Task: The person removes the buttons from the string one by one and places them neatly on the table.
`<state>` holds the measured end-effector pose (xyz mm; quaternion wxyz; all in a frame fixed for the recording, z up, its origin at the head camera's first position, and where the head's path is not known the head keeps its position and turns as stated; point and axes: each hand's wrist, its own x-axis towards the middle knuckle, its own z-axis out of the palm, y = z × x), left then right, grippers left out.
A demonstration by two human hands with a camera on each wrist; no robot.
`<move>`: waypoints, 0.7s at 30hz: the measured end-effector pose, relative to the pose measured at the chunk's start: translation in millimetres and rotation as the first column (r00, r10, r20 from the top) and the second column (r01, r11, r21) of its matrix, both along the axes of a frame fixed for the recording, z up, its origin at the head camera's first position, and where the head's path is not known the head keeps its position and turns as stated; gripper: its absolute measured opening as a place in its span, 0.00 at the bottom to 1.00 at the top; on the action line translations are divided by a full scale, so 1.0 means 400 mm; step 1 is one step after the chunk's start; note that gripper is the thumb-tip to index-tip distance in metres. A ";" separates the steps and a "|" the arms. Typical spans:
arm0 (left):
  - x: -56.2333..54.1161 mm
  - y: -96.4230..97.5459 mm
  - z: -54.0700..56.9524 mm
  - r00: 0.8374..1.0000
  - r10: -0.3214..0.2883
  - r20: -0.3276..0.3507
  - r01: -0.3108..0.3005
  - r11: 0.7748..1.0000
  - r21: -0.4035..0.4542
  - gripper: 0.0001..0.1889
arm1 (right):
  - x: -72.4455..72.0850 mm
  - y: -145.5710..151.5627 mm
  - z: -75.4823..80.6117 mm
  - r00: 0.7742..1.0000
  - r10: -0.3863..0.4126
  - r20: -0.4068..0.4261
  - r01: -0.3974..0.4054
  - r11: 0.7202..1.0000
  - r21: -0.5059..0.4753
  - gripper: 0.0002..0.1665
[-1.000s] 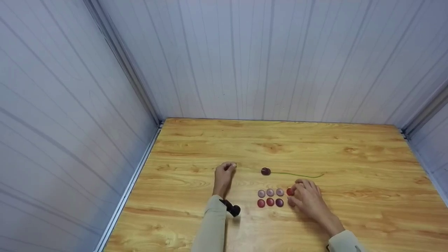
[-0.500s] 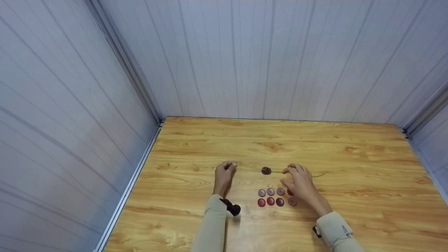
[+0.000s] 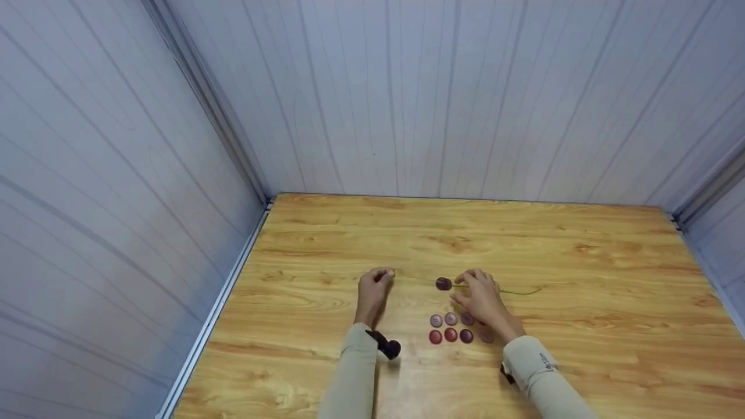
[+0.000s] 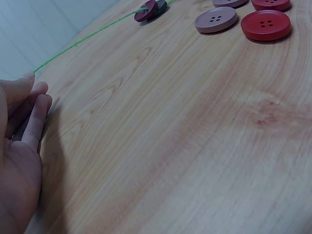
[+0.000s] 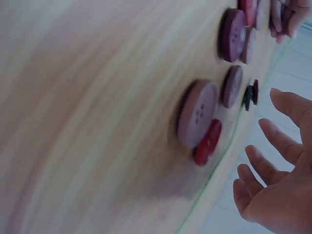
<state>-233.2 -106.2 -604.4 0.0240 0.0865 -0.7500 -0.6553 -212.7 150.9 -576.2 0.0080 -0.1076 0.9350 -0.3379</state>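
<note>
My left hand [image 3: 372, 295] pinches the end of a green string [image 4: 87, 41] between thumb and fingertips. Two dark buttons [image 4: 147, 10] are threaded on this string and lie close together on the table. Just right of them, my right hand [image 3: 483, 299] hovers above the string with its fingers apart and loosely bent. Nothing shows between those fingers [image 5: 280, 141] in the right wrist view. Nearer to me lie two rows of loose buttons: a red one [image 3: 435, 336], a dark purple one [image 3: 466, 336], a mauve one [image 3: 436, 320] and several others, some partly hidden by the right hand.
The string's free tail [image 3: 524, 292] runs off to the right on the wood-grain table [image 3: 326, 238]. White panel walls [image 3: 407, 99] stand behind and on both sides. A black wrist device [image 3: 387, 346] sticks out from my left sleeve.
My right hand has moved from the right end of the button rows up and left, toward the threaded buttons. The left hand stays in place, pinching the string.
</note>
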 end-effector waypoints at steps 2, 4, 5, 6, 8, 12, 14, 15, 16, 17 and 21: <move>0.002 -0.001 0.001 1.000 -0.007 0.000 0.007 1.000 -0.004 0.10 | -0.008 -0.008 -0.006 1.000 -0.002 0.005 0.002 1.000 0.005 0.19; 0.002 -0.002 0.000 1.000 -0.011 0.003 0.011 1.000 -0.011 0.10 | -0.016 -0.013 -0.010 1.000 -0.001 0.009 0.001 1.000 0.018 0.20; 0.003 -0.002 0.000 1.000 -0.011 0.009 0.012 1.000 -0.012 0.11 | -0.020 -0.016 -0.013 1.000 0.000 0.012 0.000 1.000 0.027 0.20; -0.004 -0.003 -0.015 1.000 -0.007 0.007 0.007 1.000 -0.016 0.10 | -0.024 -0.017 -0.013 1.000 0.001 0.014 -0.002 0.999 0.035 0.21; -0.006 -0.002 -0.016 1.000 -0.006 0.011 0.006 1.000 -0.015 0.10 | -0.030 -0.020 -0.013 1.000 0.003 0.023 -0.005 0.999 0.047 0.22; -0.008 -0.002 -0.020 1.000 -0.006 0.015 0.006 1.000 -0.014 0.10 | -0.037 -0.027 -0.013 0.999 0.000 0.035 -0.003 0.998 0.064 0.23; -0.009 -0.002 -0.023 1.000 -0.005 0.016 0.006 1.000 -0.019 0.09 | -0.040 -0.031 -0.014 1.000 -0.002 0.029 0.000 0.997 0.073 0.22; -0.009 -0.002 -0.022 1.000 -0.004 0.018 0.005 1.000 -0.019 0.09 | -0.042 -0.033 -0.015 1.000 -0.001 0.023 -0.001 0.997 0.078 0.22; -0.009 -0.002 -0.023 1.000 -0.005 0.017 0.005 1.000 -0.022 0.10 | -0.043 -0.034 -0.015 1.000 0.001 0.013 -0.002 0.996 0.085 0.21; -0.009 -0.002 -0.023 1.000 -0.004 0.017 0.004 1.000 -0.020 0.10 | -0.045 -0.036 -0.016 1.000 0.003 0.007 -0.003 0.996 0.092 0.21; -0.008 -0.002 -0.021 1.000 0.000 0.017 0.000 1.000 -0.008 0.10 | -0.049 -0.042 -0.018 1.000 0.003 -0.006 -0.003 0.994 0.112 0.19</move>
